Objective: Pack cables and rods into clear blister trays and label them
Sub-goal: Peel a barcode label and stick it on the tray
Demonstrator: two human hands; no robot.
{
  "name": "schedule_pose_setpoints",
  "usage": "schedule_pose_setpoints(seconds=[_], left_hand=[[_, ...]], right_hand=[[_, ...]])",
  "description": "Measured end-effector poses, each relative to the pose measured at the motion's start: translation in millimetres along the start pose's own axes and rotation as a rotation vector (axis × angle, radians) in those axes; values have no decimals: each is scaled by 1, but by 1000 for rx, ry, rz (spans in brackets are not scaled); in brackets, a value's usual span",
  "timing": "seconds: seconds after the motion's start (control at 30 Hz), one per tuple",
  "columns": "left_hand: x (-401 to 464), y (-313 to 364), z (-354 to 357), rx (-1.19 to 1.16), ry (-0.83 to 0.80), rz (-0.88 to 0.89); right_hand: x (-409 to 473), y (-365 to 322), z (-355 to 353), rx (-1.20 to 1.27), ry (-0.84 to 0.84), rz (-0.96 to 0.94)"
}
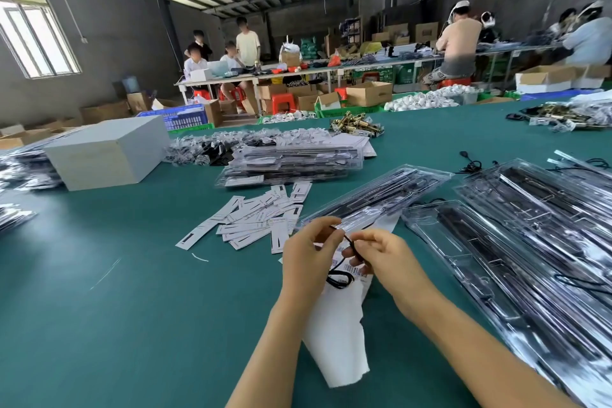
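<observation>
Thin black cable (pixel 344 262) pinched between fingers of left hand (pixel 309 255) and right hand (pixel 385 258), lower centre of frame, above white sheet (pixel 334 341) on green tabletop (pixel 132 308). Clear blister tray (pixel 374 195) laid just beyond hands; labels (pixel 261 219) scattered left of it.

Both bare forearms are reaching in from the near edge, converging toward the middle. The left hand (pixel 309 253) is curling its fingers, thumb and forefinger pinching together, while the right hand (pixel 384 258) is facing it just beside, fingertips pinching too
</observation>
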State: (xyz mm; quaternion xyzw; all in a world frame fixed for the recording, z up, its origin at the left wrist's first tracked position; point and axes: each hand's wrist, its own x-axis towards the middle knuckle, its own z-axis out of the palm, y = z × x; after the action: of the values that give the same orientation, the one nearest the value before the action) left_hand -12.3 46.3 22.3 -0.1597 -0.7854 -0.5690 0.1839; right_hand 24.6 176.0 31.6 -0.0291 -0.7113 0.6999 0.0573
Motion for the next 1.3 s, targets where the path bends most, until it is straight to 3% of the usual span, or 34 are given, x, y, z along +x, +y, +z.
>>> schedule_pose_setpoints(seconds=[0.1, 0.2, 0.27, 0.33, 0.47, 0.73, 0.83, 0.9, 1.03, 1.13, 1.23, 1.3], left_hand=[[-1, -2, 0, 352, 169, 242], [3, -6, -4, 421, 340, 255], [5, -7, -9, 306, 247, 178], [5, -8, -14, 173, 43, 84], [3, -7, -14, 75, -229, -84], [3, -5, -16, -450, -278, -317], [5, -6, -21, -686, -286, -317], [6, -6, -22, -697, -290, -297], [6, -4, -18, -525, -286, -253], [4, -6, -12, -377, -267, -208], [2, -2, -6, -340, -248, -196], [1, 2, -2, -337, -213, -201]], right_hand=[[5, -7, -9, 222, 6, 108], [10, -17, -23, 625, 32, 164], [13, -22, -32, 777, 28, 174], [13, -24, -38, 887, 21, 162], [12, -30, -44, 994, 32, 103], [15, -24, -45, 996, 87, 159], [19, -22, -44, 821, 158, 182], [19, -21, -40, 486, 201, 175], [12, -13, -33, -299, 213, 89], [7, -4, -28, -781, 255, -159], [4, -3, -22, -846, 223, -412], [4, -3, -22, -811, 207, -460]])
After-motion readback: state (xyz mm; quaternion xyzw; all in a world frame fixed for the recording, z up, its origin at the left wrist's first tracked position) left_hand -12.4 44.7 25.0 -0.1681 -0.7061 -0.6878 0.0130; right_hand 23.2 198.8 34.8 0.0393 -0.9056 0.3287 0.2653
